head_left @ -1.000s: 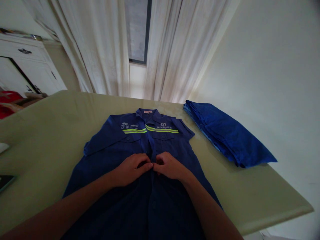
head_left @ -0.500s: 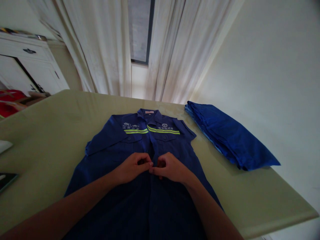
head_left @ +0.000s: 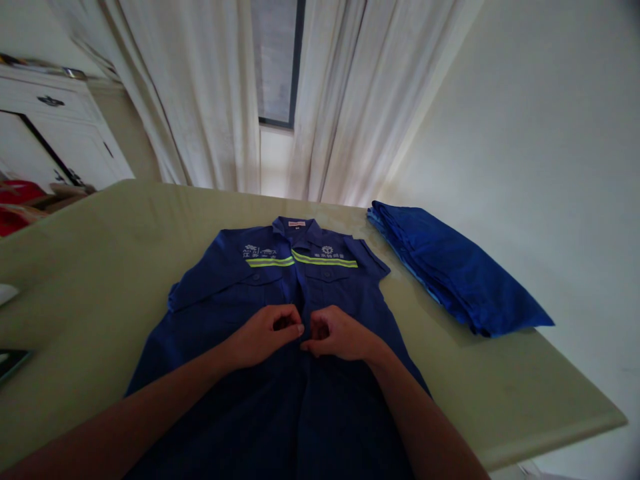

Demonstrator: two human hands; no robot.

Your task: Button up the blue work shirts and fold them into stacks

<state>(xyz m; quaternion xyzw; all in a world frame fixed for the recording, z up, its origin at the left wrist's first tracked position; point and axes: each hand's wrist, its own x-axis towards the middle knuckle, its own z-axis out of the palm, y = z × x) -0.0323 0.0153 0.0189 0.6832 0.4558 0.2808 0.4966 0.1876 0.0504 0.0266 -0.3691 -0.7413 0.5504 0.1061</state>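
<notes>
A dark blue work shirt [head_left: 240, 300] lies front up, collar away from me, with a yellow-green reflective stripe and white printing across the chest. Over its front placket, below the chest pockets, my left hand [head_left: 273, 331] is closed in a pinch at the cloth edge. Close beside it on the right, my right hand [head_left: 340, 333] has curled fingers, thumb and fingertips at the same placket. A small gap shows between the two hands. Whether a button sits between the fingers is too dark and small to make out.
The shirt lies on a pale green table [head_left: 125, 227]. A pile of folded blue garments [head_left: 450, 267] rests to the right, near the wall. At the left edge are a dark flat object [head_left: 13, 362] and something white [head_left: 7, 293]. Curtains [head_left: 210, 100] hang behind the table.
My right hand's thumb and fingertips have parted slightly from my left hand's and sit a little lower. The shirt stays in place; the view has shifted slightly.
</notes>
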